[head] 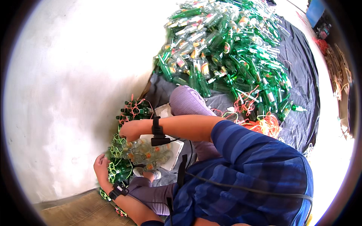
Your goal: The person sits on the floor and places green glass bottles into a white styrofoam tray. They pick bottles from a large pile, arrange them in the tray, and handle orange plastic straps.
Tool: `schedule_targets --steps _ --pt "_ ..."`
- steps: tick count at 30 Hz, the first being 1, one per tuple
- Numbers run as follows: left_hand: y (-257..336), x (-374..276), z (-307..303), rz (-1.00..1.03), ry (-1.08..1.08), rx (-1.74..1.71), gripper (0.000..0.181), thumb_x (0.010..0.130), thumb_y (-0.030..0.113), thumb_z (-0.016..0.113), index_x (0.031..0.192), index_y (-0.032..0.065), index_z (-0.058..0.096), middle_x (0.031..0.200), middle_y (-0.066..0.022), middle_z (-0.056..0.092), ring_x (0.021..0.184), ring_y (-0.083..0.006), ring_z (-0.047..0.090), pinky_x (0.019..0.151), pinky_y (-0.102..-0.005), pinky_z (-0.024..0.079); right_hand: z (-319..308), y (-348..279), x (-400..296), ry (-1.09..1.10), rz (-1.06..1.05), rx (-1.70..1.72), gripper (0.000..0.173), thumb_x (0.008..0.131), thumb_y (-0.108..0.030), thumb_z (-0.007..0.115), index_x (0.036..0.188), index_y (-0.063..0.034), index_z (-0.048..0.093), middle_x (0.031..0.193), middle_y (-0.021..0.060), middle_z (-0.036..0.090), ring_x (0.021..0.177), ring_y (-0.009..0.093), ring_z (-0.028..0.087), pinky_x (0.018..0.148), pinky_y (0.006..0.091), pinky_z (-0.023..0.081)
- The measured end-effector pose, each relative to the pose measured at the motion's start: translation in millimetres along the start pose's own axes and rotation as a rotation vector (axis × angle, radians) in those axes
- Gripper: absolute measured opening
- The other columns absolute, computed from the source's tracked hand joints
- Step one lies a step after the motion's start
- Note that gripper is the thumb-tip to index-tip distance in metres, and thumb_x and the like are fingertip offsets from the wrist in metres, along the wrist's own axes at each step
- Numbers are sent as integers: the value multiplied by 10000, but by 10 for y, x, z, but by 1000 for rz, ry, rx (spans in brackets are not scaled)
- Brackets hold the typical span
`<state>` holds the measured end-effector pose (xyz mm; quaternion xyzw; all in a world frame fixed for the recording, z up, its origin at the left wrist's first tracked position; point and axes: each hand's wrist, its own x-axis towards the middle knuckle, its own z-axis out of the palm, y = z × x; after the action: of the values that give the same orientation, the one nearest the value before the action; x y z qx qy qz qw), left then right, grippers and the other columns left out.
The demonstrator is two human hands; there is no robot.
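Clear glass bottles (150,154) with orange markings lie side by side, their necks towards the wall, among green glass bottles (121,169) wrapped in yellow-green plastic string (113,163). My right hand (130,130) bends over the upper end of this row, at the string and bottle necks; its fingertips are hidden. My left hand (101,166) is at the wall side of the bottles, fingers curled beside the string; whether it grips any string does not show. Above my right hand stand more dark green bottles (135,111) with red string around them.
A large heap of loose green and clear bottles (226,48) lies on a black plastic sheet (299,56). Tangled orange-red string (263,125) is at its near edge. A white wall (70,99) rises beside the bottles. Brown cardboard (76,210) lies at lower left.
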<state>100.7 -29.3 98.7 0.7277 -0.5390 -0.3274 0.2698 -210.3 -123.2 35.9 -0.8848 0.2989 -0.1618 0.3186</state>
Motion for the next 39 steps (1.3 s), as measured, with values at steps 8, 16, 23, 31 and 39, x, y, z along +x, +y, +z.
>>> schedule_targets --steps 8,16,23,31,39 --pt "-418 22 -114 53 66 -191 342 955 97 644 1263 -50 630 902 -68 704 768 -112 651 660 -231 480 -347 206 139 259 42 251 359 792 -165 671 1122 -42 741 1030 186 748 976 378 703 860 464 550" --pt "-445 60 62 -57 9 99 343 945 124 655 1226 -71 647 842 -79 715 715 -136 655 637 -283 505 -312 77 78 152 45 221 324 822 -146 676 1124 -42 731 1022 174 749 969 373 703 843 454 548" --pt "-484 71 44 -87 -10 146 344 940 143 664 1214 -64 656 873 -94 728 708 -144 669 646 -285 511 -357 25 19 143 87 205 335 830 -173 687 1137 -46 728 1024 168 749 992 368 697 859 457 543" --pt "-485 88 80 -75 -11 138 355 928 140 673 1216 -66 653 928 -118 739 709 -155 689 640 -291 517 -625 55 -114 168 100 518 351 856 -149 668 1164 16 700 924 142 756 765 216 737 728 368 578" --pt "-400 87 119 -31 -8 132 343 919 130 676 1209 -52 660 924 -123 741 710 -153 688 652 -297 514 -1239 316 -259 301 194 1295 346 929 -146 718 1249 -40 638 916 46 739 704 138 684 635 277 570"
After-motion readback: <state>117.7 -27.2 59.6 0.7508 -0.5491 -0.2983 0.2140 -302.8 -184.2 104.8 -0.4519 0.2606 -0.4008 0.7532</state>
